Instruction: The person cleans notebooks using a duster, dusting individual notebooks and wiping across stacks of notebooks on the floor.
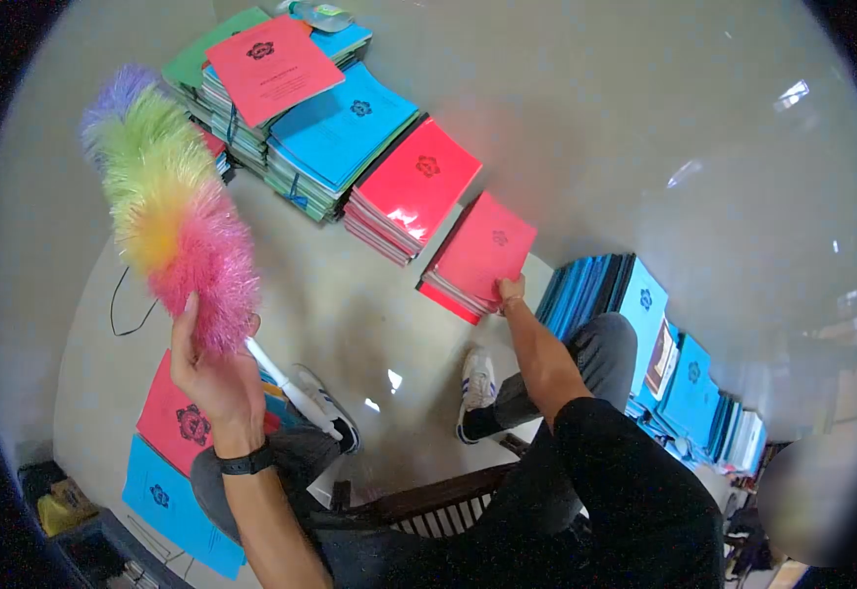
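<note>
A seated person's left hand [214, 378] is closed around the white handle of a rainbow feather duster [168, 201], raised upright above the pale floor [350, 294]. The right hand [512, 292] reaches forward, its fingers gripping the near edge of a small stack of red booklets [482, 255] lying on that floor. Just beyond that stack sit another red stack [411, 188] and taller blue bundles [345, 137]; a row of blue folders [644, 324] stands just right of it.

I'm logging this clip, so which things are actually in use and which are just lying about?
In use: rainbow fluffy feather duster in left hand; small red booklet stack gripped by right hand.
Lying about: blue-covered booklet stacks; upright blue folders; black cord.
</note>
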`<action>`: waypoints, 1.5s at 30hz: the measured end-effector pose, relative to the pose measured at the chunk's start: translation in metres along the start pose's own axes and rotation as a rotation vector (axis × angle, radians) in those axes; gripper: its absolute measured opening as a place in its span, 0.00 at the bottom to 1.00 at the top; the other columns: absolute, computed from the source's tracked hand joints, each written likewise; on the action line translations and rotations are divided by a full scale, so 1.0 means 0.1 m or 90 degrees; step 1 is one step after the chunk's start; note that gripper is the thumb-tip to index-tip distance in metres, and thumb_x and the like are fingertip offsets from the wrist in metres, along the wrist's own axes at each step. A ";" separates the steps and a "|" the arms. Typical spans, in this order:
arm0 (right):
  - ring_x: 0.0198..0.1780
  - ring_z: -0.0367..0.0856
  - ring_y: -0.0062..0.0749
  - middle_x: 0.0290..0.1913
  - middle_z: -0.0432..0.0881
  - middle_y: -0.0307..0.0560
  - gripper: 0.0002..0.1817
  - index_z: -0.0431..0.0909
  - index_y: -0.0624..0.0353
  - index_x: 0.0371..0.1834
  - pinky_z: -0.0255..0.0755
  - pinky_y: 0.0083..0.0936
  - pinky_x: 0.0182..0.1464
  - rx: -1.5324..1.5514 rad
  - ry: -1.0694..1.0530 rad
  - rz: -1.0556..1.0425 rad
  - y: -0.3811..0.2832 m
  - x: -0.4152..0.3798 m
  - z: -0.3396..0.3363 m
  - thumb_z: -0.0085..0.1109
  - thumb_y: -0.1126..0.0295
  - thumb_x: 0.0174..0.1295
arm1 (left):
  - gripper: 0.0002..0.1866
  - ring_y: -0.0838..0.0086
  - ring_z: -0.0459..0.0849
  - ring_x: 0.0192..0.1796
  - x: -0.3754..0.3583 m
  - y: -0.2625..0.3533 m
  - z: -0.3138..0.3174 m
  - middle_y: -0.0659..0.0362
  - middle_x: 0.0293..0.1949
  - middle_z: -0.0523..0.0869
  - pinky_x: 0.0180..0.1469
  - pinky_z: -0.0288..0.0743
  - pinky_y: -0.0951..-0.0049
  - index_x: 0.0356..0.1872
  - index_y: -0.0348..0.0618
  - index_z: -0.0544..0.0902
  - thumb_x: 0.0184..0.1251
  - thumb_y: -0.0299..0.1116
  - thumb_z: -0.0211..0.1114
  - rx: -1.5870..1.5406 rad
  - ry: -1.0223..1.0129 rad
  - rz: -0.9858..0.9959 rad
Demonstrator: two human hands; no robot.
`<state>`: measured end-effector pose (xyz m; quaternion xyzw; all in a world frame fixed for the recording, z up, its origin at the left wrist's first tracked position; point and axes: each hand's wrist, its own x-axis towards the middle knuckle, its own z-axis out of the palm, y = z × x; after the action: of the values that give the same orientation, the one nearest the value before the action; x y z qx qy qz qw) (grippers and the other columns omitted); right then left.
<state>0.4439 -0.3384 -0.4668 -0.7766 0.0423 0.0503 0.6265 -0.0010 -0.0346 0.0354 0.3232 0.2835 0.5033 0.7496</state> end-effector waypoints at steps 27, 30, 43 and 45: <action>0.49 0.83 0.40 0.50 0.84 0.46 0.33 0.69 0.58 0.64 0.79 0.38 0.51 0.124 0.048 0.093 -0.52 -0.42 0.09 0.58 0.84 0.51 | 0.15 0.64 0.81 0.55 0.00 -0.07 -0.04 0.56 0.54 0.84 0.44 0.75 0.61 0.52 0.43 0.81 0.72 0.40 0.57 0.005 -0.024 -0.026; 0.48 0.83 0.39 0.50 0.84 0.46 0.31 0.70 0.58 0.63 0.79 0.37 0.51 0.126 0.030 0.111 -0.78 -0.54 0.07 0.58 0.84 0.52 | 0.14 0.64 0.81 0.54 0.00 -0.06 -0.02 0.56 0.53 0.84 0.43 0.75 0.61 0.51 0.41 0.81 0.71 0.38 0.58 -0.004 -0.027 -0.032; 0.55 0.84 0.51 0.52 0.86 0.56 0.30 0.81 0.62 0.55 0.77 0.40 0.59 -0.572 0.068 0.212 -1.54 -0.67 0.01 0.72 0.59 0.48 | 0.13 0.65 0.81 0.54 -0.05 -0.05 0.05 0.57 0.52 0.84 0.44 0.74 0.60 0.47 0.42 0.83 0.69 0.38 0.60 -0.009 0.024 -0.033; 0.55 0.84 0.51 0.53 0.86 0.56 0.33 0.81 0.61 0.57 0.77 0.40 0.59 -0.496 0.095 0.163 -1.21 -0.58 -0.06 0.73 0.56 0.47 | 0.13 0.65 0.81 0.54 -0.05 -0.06 0.01 0.57 0.52 0.84 0.44 0.74 0.60 0.47 0.42 0.83 0.69 0.38 0.60 -0.005 0.008 -0.032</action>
<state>0.4026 -0.3184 -0.3410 -0.9455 0.1621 0.0836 0.2697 0.0016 -0.0408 0.0323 0.3097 0.2940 0.4875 0.7615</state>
